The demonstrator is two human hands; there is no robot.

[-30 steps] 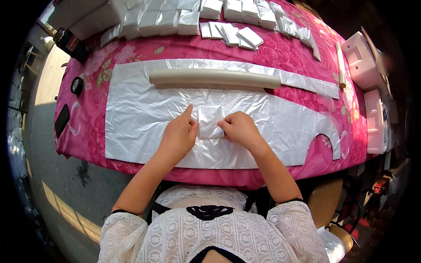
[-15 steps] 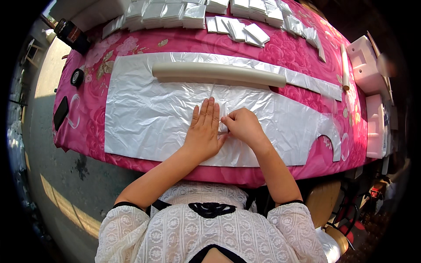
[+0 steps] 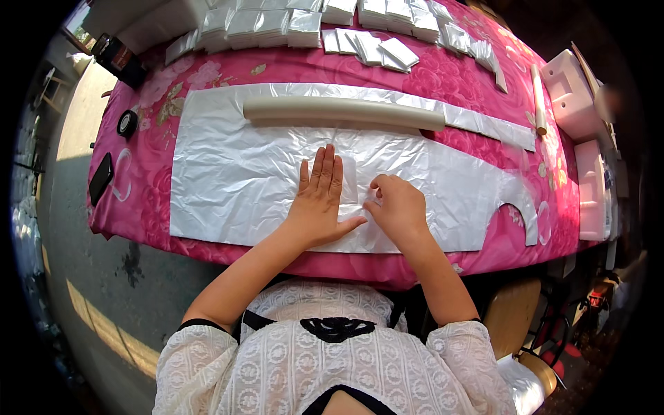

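Note:
A thin, crinkled white plastic sheet [image 3: 228, 187] lies spread over the table, with a curved cut-out and narrow strips at its right end. My left hand [image 3: 318, 200] rests palm down on its middle, fingers stretched and thumb pointing right. Just right of it, my right hand [image 3: 400, 211] is over the sheet with bent fingers. A gap shows between its thumb and index finger, and nothing is visible in it. Beyond both hands, a long beige tube [image 3: 339, 113] lies across the sheet's far part.
Stacks of folded white plastic packets [image 3: 257, 28] line the far edge of the pink flowered tablecloth [image 3: 304, 67]. At left are a dark bottle [image 3: 119, 61], a black tape roll [image 3: 127, 123] and a phone [image 3: 101, 178]. White foam boxes [image 3: 591, 190] and a thin tube [image 3: 538, 100] sit at right.
My right hand has moved a little right, away from my left hand, and its pinched thumb and index finger have parted. My left thumb now stretches out further. The tube still lies on the sheet.

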